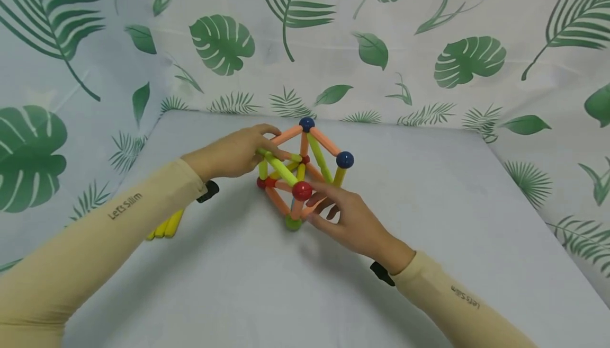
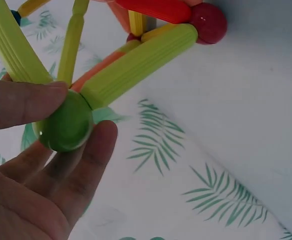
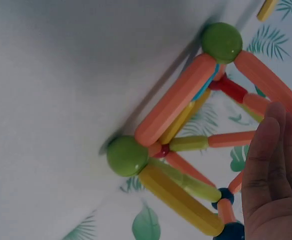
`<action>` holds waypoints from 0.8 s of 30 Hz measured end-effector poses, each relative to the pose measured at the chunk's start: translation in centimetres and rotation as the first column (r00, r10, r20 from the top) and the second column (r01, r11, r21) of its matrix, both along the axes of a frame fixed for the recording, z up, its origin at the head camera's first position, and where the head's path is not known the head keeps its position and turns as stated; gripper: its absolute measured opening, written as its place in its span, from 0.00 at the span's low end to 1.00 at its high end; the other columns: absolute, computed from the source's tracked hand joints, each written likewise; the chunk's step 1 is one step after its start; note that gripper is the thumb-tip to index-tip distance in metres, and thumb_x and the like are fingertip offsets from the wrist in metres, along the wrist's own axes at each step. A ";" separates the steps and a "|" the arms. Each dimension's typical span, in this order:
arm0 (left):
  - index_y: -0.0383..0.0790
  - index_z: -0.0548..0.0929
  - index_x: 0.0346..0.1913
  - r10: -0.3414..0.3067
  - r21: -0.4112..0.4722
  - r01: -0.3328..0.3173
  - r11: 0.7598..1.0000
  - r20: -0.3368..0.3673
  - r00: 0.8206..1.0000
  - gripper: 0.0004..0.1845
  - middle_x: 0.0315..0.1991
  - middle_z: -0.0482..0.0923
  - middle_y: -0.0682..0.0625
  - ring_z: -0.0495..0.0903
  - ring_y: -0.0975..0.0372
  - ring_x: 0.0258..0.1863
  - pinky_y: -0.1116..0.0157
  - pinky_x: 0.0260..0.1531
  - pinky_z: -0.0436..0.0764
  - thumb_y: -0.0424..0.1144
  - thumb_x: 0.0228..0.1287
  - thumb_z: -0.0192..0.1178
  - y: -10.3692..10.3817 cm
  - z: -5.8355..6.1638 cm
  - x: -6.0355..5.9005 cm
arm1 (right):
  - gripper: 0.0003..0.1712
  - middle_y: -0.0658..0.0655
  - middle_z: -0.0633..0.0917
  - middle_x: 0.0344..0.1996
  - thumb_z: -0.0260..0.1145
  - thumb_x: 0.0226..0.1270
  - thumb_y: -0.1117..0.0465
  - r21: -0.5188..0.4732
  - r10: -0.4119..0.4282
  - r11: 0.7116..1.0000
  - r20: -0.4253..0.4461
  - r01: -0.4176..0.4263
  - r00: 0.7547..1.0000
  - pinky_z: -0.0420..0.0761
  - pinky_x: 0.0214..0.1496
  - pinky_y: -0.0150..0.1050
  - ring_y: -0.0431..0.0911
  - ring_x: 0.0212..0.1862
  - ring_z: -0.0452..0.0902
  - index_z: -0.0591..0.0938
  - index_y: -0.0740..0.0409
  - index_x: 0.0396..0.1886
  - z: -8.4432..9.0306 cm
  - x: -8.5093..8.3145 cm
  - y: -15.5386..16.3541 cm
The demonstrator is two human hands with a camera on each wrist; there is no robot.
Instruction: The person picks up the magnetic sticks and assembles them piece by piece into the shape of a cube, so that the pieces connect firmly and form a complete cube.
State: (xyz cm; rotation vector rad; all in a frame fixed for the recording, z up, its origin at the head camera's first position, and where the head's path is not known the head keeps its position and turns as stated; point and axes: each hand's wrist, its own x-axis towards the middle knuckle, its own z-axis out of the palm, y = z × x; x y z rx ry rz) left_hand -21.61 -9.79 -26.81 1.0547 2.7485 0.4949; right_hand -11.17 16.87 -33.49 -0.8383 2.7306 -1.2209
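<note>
A frame of magnetic sticks and balls stands in the middle of the grey table. It has orange, yellow and lime sticks, two blue balls on top and a red ball at the near corner. My left hand holds its upper left corner. In the left wrist view, thumb and fingers pinch a green ball where lime sticks meet. My right hand touches the lower right side with straight fingers, beside an orange stick. A green ball rests on the table.
Loose yellow sticks lie on the table under my left forearm. One more yellow stick shows in the right wrist view. A leaf-print cloth hangs behind and at both sides. The table's far edge runs just behind the frame.
</note>
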 end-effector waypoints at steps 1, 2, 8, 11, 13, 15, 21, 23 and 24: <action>0.53 0.86 0.61 0.000 0.012 0.000 1.000 0.000 1.000 0.24 0.73 0.64 0.41 0.70 0.45 0.66 0.48 0.61 0.74 0.24 0.69 0.59 -0.2 -0.1 -0.1 | 0.33 0.49 0.85 0.47 0.73 0.68 0.57 0.004 0.003 1.000 0.000 -0.003 1.000 0.83 0.44 0.40 0.37 0.46 0.81 0.73 0.49 0.71 0.0 0.0 -0.2; 0.53 0.86 0.61 0.004 0.019 -0.003 1.000 -0.003 1.000 0.24 0.73 0.64 0.41 0.69 0.44 0.67 0.48 0.62 0.72 0.25 0.69 0.61 -0.5 -0.1 -0.2 | 0.33 0.49 0.85 0.47 0.73 0.68 0.57 0.011 0.002 1.000 -0.005 -0.002 1.000 0.83 0.44 0.40 0.37 0.45 0.81 0.74 0.49 0.71 0.1 0.1 -0.3; 0.48 0.87 0.59 0.016 0.068 -0.015 0.998 -0.018 1.000 0.18 0.68 0.70 0.43 0.69 0.46 0.67 0.47 0.64 0.69 0.32 0.67 0.67 -1.4 -0.4 -0.5 | 0.22 0.47 0.84 0.35 0.72 0.66 0.61 -0.072 -0.119 0.991 -0.160 0.109 0.980 0.82 0.36 0.37 0.38 0.37 0.81 0.81 0.53 0.59 0.3 -0.4 0.8; 0.48 0.87 0.58 0.019 0.081 -0.018 0.997 -0.005 1.000 0.18 0.65 0.73 0.45 0.71 0.48 0.65 0.49 0.64 0.70 0.32 0.67 0.67 -1.5 -0.5 -0.6 | 0.10 0.49 0.78 0.26 0.68 0.65 0.68 -0.205 -0.291 0.947 -0.224 0.247 0.930 0.79 0.29 0.34 0.42 0.28 0.77 0.81 0.59 0.44 0.3 -1.4 2.3; 0.48 0.87 0.58 0.019 0.082 -0.019 0.996 -0.001 1.000 0.18 0.63 0.75 0.46 0.72 0.49 0.64 0.49 0.63 0.70 0.32 0.68 0.67 -1.4 -0.5 -0.6 | 0.08 0.53 0.74 0.25 0.66 0.63 0.70 -0.234 -0.395 0.908 -0.208 0.347 0.895 0.77 0.26 0.33 0.45 0.26 0.75 0.77 0.60 0.41 0.3 -2.1 3.3; 0.48 0.86 0.59 0.017 0.080 -0.017 0.997 0.001 1.000 0.18 0.62 0.76 0.47 0.73 0.50 0.62 0.50 0.63 0.71 0.33 0.68 0.67 -1.4 -0.4 -0.5 | 0.12 0.55 0.73 0.27 0.65 0.63 0.69 -0.176 -0.454 0.886 -0.141 0.429 0.880 0.75 0.26 0.35 0.47 0.28 0.76 0.74 0.60 0.43 0.2 -2.8 4.2; 0.50 0.79 0.67 0.088 0.064 -0.090 0.994 0.027 0.996 0.24 0.64 0.75 0.50 0.76 0.54 0.57 0.52 0.56 0.76 0.38 0.68 0.63 -1.6 0.0 -0.3 | 0.33 0.56 0.80 0.43 0.69 0.66 0.57 0.182 -0.367 0.923 0.164 0.338 0.916 0.78 0.41 0.43 0.51 0.44 0.81 0.67 0.56 0.67 -0.3 -4.7 5.7; 0.50 0.77 0.69 0.135 0.066 -0.136 0.988 0.024 0.991 0.25 0.64 0.75 0.49 0.78 0.54 0.56 0.52 0.54 0.78 0.42 0.69 0.63 -1.7 0.1 -0.3 | 0.35 0.57 0.81 0.46 0.70 0.68 0.54 0.216 -0.305 0.942 0.230 0.257 0.924 0.79 0.44 0.45 0.52 0.47 0.81 0.67 0.56 0.70 -0.7 -5.4 5.8; 0.51 0.77 0.69 0.161 0.068 -0.162 0.984 0.023 0.987 0.25 0.64 0.76 0.49 0.79 0.54 0.55 0.52 0.52 0.79 0.45 0.70 0.63 -1.7 0.1 -0.3 | 0.35 0.57 0.82 0.46 0.70 0.68 0.54 0.218 -0.277 0.950 0.246 0.225 0.929 0.79 0.45 0.45 0.52 0.47 0.81 0.68 0.57 0.70 -1.0 -5.7 5.9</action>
